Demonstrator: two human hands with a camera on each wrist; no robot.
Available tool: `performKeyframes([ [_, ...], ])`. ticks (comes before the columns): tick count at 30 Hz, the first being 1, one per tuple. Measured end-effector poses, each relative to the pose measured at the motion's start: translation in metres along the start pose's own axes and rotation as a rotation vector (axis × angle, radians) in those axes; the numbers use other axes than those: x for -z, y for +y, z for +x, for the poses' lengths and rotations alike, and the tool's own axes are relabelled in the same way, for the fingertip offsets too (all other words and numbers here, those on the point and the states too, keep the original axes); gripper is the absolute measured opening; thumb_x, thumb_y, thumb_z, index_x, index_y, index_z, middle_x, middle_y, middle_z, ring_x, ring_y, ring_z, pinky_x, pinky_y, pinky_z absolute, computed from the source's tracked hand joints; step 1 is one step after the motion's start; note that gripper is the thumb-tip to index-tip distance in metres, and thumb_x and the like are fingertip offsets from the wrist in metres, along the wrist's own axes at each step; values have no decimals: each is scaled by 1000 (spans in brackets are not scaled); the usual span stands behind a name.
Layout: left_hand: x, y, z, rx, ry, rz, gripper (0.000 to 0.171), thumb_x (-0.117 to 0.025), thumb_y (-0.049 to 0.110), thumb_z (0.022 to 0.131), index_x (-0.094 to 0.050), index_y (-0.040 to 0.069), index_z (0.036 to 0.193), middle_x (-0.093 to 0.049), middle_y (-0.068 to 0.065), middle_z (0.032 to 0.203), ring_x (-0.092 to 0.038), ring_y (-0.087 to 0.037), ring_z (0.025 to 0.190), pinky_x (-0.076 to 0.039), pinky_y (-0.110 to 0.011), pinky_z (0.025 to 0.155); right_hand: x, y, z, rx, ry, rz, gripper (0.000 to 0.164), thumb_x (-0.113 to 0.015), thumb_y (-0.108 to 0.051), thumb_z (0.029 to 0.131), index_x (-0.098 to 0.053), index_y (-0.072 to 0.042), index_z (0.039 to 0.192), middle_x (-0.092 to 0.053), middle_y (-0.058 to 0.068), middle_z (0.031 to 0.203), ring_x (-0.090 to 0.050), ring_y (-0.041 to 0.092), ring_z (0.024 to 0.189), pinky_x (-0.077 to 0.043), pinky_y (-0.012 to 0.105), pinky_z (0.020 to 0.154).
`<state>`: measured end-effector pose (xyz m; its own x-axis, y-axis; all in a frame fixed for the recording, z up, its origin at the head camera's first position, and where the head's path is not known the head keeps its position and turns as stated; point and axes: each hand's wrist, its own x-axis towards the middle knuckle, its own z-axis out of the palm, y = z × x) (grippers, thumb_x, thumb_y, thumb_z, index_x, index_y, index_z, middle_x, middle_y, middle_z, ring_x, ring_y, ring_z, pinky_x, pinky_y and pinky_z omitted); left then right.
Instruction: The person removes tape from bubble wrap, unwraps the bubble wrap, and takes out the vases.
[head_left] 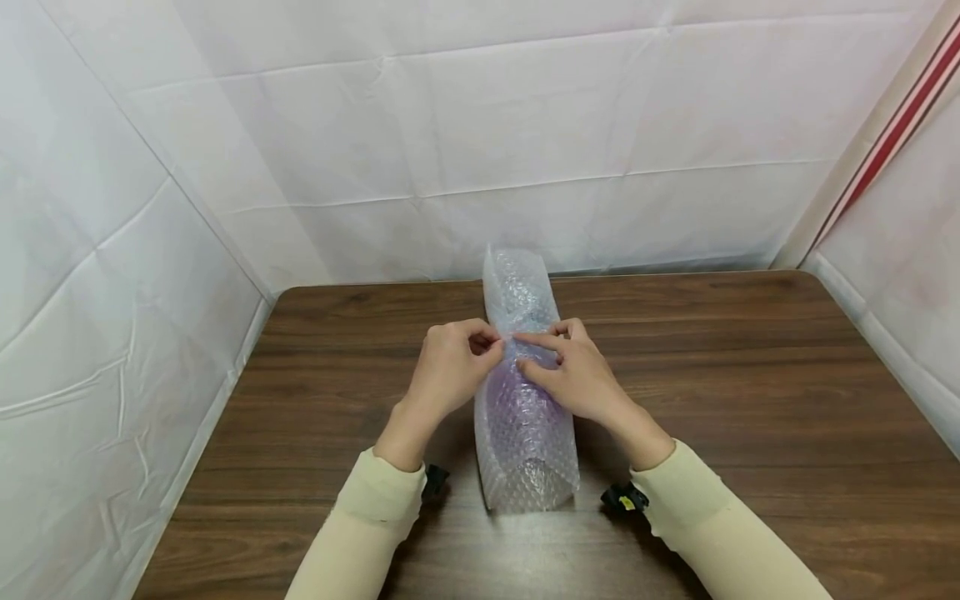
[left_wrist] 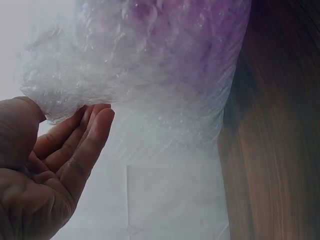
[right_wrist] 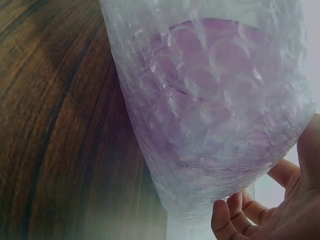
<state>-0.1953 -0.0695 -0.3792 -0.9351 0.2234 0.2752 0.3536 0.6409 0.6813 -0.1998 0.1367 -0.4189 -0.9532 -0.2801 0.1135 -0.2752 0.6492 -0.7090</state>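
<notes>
A long roll of clear bubble wrap [head_left: 528,433] lies lengthwise on the table, wrapped round a purple object [right_wrist: 215,55] that shows through its layers. At the wrap's left side my left hand [head_left: 453,358] pinches the loose upper edge between thumb and fingertips. From the right, my right hand [head_left: 581,371] rests on the wrap, its index finger stretched across the top toward the left fingertips and its thumb lying lower on the wrap. In the left wrist view the wrap's edge [left_wrist: 65,105] runs between thumb and fingers.
The brown wooden table [head_left: 712,375] extends to both sides of the wrap. White sheeting [head_left: 465,125] stands behind and at the sides, with a red stripe [head_left: 892,137] at right. A small black device [head_left: 624,498] sits at the right wrist.
</notes>
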Motion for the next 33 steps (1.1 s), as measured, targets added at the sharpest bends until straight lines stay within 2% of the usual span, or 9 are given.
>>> performKeyframes([
  [4,1,-4,0,3,7,-12,9,-72,14,96,-79,9,93,-78,-4,86,-73,-18,78,-61,-29,67,0,-1,-1,-4,-1,-1,41,-69,-38,99,-67,-30,139,-44,11,122,-46,20,77,-42,33,62],
  [9,4,-6,-1,2,14,-4,10,-72,15,96,-79,10,92,-78,-3,86,-73,-15,77,-60,-27,66,0,-2,-1,-2,-5,-12,42,-69,-39,99,-67,-31,139,-44,10,123,-47,20,78,-42,33,64],
  [18,13,-7,-4,3,22,18,10,-73,17,96,-79,12,90,-77,-2,83,-69,-12,72,-58,-28,65,-1,-5,-2,-21,8,-39,50,-73,-53,94,-67,-33,139,-46,11,123,-50,20,80,-45,32,65],
  [24,17,-12,-5,26,23,16,9,-74,18,95,-79,13,90,-77,-1,84,-70,-15,74,-59,-30,67,-2,-4,-1,-39,15,-35,54,-75,-55,91,-68,-32,139,-47,11,124,-50,19,80,-45,31,65],
  [33,25,-18,-5,67,18,-4,8,-75,18,93,-79,14,89,-78,0,82,-70,-11,72,-58,-30,67,-2,-4,-1,-43,21,-34,53,-76,-54,90,-69,-31,138,-47,11,124,-50,19,80,-44,32,65],
])
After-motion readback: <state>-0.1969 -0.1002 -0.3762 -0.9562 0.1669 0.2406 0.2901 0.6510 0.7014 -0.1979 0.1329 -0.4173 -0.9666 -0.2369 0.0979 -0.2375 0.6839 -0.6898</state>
